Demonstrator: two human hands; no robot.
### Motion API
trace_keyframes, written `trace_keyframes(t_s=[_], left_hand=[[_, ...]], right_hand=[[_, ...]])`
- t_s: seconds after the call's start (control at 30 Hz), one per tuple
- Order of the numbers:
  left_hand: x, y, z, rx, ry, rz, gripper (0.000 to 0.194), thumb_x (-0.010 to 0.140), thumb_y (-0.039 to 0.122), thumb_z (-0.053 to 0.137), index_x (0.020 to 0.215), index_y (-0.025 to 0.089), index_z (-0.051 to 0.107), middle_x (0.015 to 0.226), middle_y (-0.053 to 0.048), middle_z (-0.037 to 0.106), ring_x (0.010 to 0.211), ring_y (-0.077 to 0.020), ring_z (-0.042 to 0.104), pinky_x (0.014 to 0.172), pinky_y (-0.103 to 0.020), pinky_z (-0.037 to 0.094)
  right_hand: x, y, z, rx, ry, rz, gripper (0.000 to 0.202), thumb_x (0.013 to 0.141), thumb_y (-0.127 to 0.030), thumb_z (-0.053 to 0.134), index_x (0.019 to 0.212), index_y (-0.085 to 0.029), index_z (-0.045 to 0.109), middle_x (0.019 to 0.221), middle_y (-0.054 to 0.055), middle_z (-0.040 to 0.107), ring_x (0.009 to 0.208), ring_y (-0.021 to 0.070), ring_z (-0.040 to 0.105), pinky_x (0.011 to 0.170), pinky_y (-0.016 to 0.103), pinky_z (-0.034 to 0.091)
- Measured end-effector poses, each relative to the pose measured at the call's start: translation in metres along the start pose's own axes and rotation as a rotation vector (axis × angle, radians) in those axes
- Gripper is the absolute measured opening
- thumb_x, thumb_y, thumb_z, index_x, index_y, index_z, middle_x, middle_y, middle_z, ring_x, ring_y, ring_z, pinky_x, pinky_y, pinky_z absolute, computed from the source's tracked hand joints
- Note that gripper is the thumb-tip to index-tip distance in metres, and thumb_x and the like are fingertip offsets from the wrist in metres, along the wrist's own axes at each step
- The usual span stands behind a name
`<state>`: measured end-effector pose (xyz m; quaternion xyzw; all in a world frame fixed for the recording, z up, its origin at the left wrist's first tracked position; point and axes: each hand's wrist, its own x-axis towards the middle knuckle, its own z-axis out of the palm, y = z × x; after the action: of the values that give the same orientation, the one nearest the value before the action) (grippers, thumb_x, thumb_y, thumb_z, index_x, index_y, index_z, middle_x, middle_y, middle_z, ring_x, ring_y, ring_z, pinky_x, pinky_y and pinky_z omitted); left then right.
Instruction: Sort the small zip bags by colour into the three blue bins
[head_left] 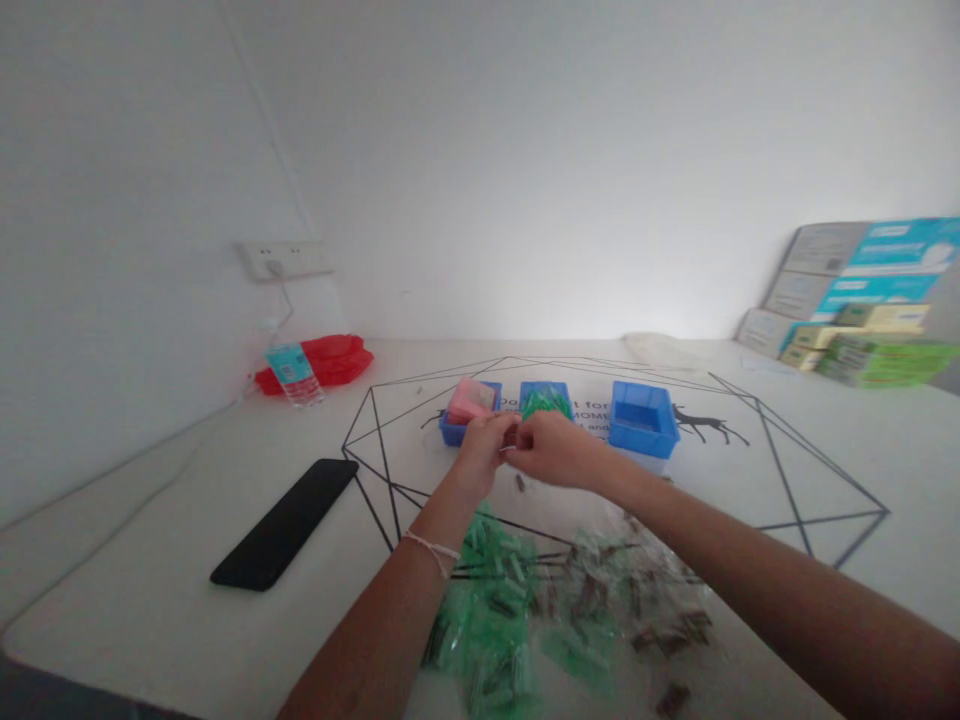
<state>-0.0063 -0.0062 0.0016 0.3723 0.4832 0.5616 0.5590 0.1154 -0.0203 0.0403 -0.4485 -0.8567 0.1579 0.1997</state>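
Note:
My left hand (487, 444) and my right hand (551, 448) meet in front of the blue bins, fingers closed and touching; whatever they hold is too small to name. Behind my left hand is a blue bin (453, 434) with pink pieces (471, 398) in it. A middle blue bin (545, 387) holds green items (546, 402), just behind my right hand. The right blue bin (643, 437) looks empty inside. Below my hands and between my forearms lie green plastic packets (495, 610) and clear packets with brown pieces (600, 580).
A black slab (286, 524) lies at the left on the white table (135, 580). Farther back stand a bottle (295, 375) and a red bag (337, 358). Stacked boxes (862, 290) occupy the right back. A clear bag (664, 350) rests by the wall.

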Motion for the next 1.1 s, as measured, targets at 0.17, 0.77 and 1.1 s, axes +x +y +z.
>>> trace_keyframes(t_s=[0.17, 0.77, 1.1], left_hand=[[0.002, 0.003, -0.002, 0.004, 0.072, -0.039, 0.015, 0.063, 0.022, 0.074, 0.067, 0.015, 0.061, 0.06, 0.002, 0.06, 0.051, -0.0075, 0.052, 0.047, -0.02, 0.035], [-0.012, 0.0, 0.006, 0.16, -0.36, -0.277, 0.024, 0.063, 0.02, 0.086, 0.079, 0.012, 0.07, 0.075, -0.008, 0.073, 0.067, -0.0168, 0.069, 0.069, -0.029, 0.054], [-0.009, -0.009, 0.006, 0.244, -0.306, -0.29, 0.047, 0.053, 0.018, 0.091, 0.092, 0.016, 0.065, 0.073, -0.003, 0.072, 0.061, -0.0176, 0.069, 0.059, -0.028, 0.05]], right_hand=[[-0.017, 0.01, 0.046, 0.188, -0.286, 0.032, 0.019, 0.073, -0.024, 0.066, 0.057, -0.016, 0.071, 0.048, 0.0, 0.057, 0.046, 0.0122, 0.045, 0.049, 0.027, 0.033], [-0.058, 0.081, -0.003, 1.038, 0.081, 0.467, 0.009, 0.081, -0.022, 0.064, 0.079, -0.019, 0.055, 0.063, 0.0, 0.063, 0.057, 0.0126, 0.066, 0.051, 0.021, 0.05], [-0.059, 0.085, 0.005, 1.203, 0.065, 0.573, 0.016, 0.088, -0.031, 0.066, 0.088, -0.017, 0.058, 0.065, 0.001, 0.068, 0.044, 0.0124, 0.062, 0.038, 0.02, 0.043]])
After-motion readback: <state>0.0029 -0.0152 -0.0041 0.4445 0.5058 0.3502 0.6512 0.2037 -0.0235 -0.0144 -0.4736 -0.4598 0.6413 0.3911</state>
